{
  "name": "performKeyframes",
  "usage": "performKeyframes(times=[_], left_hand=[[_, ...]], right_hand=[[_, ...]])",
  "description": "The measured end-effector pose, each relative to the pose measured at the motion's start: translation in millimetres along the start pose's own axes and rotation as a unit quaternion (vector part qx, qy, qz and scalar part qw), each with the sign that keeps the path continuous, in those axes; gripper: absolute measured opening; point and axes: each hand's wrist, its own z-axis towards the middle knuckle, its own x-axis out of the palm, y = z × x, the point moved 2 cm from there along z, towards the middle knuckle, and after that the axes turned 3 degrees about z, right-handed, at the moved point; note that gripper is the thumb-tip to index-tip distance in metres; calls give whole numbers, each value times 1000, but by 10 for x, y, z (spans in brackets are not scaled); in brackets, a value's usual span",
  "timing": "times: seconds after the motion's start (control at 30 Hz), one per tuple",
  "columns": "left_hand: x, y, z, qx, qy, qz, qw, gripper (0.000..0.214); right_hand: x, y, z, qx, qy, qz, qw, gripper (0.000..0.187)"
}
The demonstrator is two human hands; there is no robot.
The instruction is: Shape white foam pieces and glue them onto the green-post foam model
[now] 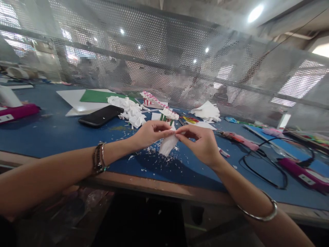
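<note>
Between my two hands, over the near middle of the blue table, hangs a piece of white paper (167, 144), its lower end slanting down to the left. My left hand (152, 133) pinches its upper edge from the left. From the right, the thumb and forefinger of my right hand (202, 142) pinch the same edge, the fingertips nearly meeting. Small white scraps (146, 168) are scattered on the table below. Just behind the hands, a white ruffled piece (169, 114) stands on green sticks.
A black phone (101, 116) and crumpled white paper strips (128, 108) lie to the left, beside a green sheet (96, 96). Right are a pink corded tool (240, 140), its black cable and a magenta power strip (304, 175). A perforated metal screen (154, 44) rises behind the table.
</note>
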Motion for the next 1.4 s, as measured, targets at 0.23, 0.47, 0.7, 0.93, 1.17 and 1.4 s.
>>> performKeyframes(times=[0.23, 0.47, 0.7, 0.93, 1.17, 1.4], left_hand=[[13, -7, 14, -1, 22, 24, 999, 20], [12, -1, 3, -4, 47, 45, 998, 23], [7, 31, 9, -10, 86, 57, 995, 26], [6, 41, 32, -16, 48, 11, 999, 21], [4, 31, 27, -22, 38, -2, 999, 19], [13, 32, 35, -13, 41, -9, 999, 17]], right_hand=[[-11, 66, 11, -85, 18, -146, 985, 7], [14, 61, 25, -172, 49, -196, 964, 12], [-43, 61, 28, -163, 28, -143, 976, 5], [-61, 28, 25, -158, 25, -108, 981, 7], [-28, -21, 13, -88, 4, -80, 993, 11], [-21, 30, 11, -143, -15, -160, 977, 8]])
